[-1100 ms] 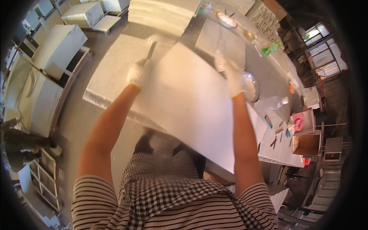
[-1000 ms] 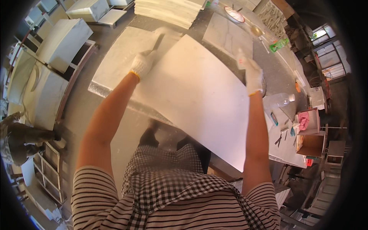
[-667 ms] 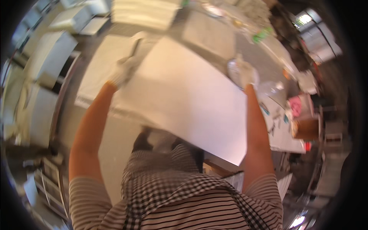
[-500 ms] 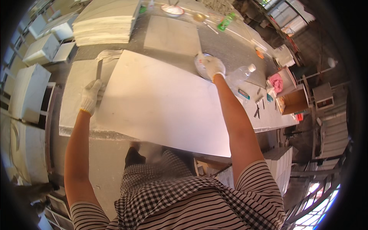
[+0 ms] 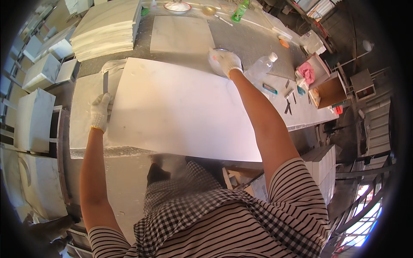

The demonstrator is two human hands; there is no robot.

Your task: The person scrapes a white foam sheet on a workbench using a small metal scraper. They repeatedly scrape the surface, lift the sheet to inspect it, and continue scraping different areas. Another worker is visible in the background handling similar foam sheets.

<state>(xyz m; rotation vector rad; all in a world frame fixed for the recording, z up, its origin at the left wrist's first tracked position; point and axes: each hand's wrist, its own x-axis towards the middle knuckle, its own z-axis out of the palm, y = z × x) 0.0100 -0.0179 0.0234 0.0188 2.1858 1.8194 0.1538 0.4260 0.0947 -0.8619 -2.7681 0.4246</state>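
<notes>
A large white stone slab (image 5: 180,114) lies nearly flat over the grey workbench (image 5: 254,43) and a lower white slab (image 5: 84,112). My left hand (image 5: 100,112), in a white glove, grips the big slab's left edge, next to a thin dark tool (image 5: 105,81) standing at that edge. My right hand (image 5: 226,61), also gloved, holds the slab's far right corner, close to a round metal bowl (image 5: 215,64). My forearms reach out from the lower edge over my checked and striped clothing.
A stack of white slabs (image 5: 107,28) sits at the back left, a single tile (image 5: 180,34) beyond the big slab. A clear plastic bottle (image 5: 260,66), a green bottle (image 5: 239,10), small tools (image 5: 288,101), a wooden box with pink cloth (image 5: 320,81) and white blocks (image 5: 34,120) surround the bench.
The big slab came down from a raised, tilted hold to lie nearly flat on the bench. Both hands stayed on its edges, and my view swung to the right.
</notes>
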